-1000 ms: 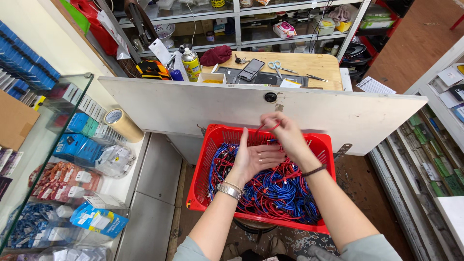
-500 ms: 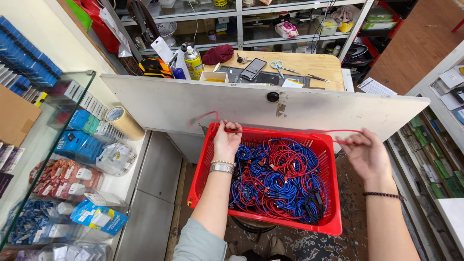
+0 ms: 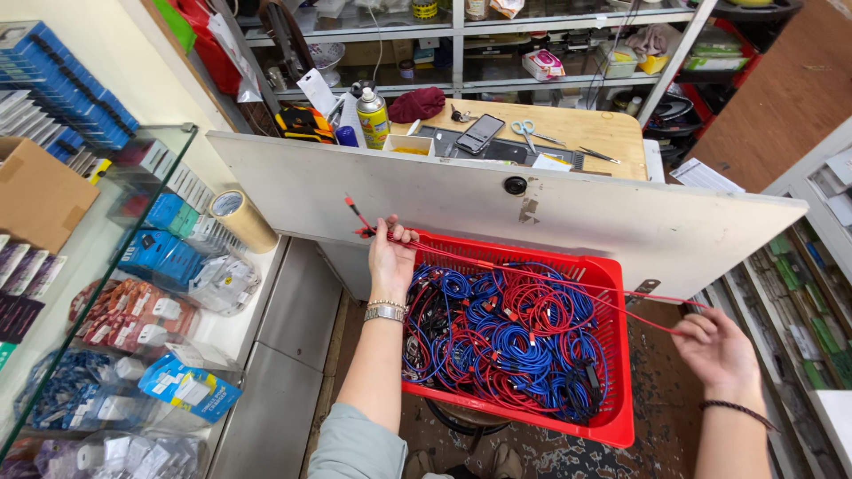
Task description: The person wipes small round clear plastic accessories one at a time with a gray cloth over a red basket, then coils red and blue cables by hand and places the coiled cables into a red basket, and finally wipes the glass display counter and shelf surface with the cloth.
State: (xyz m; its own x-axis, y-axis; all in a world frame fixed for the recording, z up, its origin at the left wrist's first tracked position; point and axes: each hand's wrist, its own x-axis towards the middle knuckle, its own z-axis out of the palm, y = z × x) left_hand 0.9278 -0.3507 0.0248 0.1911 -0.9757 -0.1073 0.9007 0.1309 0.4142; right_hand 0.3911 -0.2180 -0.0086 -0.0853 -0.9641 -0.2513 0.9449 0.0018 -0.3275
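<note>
- Shelves packed with small goods run along the back of this shop, and in front of them stands a wooden bench carrying a phone, scissors and a spray can.
- A white board lies across below the bench, with a dark round knob near its middle.
- Just under the board sits a red basket, full of tangled blue and red cables.
- I hold one red cable stretched out over the basket, running from my left hand across to my right.
- My left hand is at the basket's far left corner, fingers curled and pinching the cable near its plug end, which pokes up against the white board. A metal watch is on that wrist.
- My right hand is out past the basket's right edge, well apart from the left; the cable reaches its fingers, which are loosely curled around it, though I cannot tell how firmly they grip. A dark band circles that wrist.
- To my left a glass case holds packets in blue, red and clear wrapping, and a roll of tape lies on the ledge beside it.
- A cardboard box rests on top of the glass.
</note>
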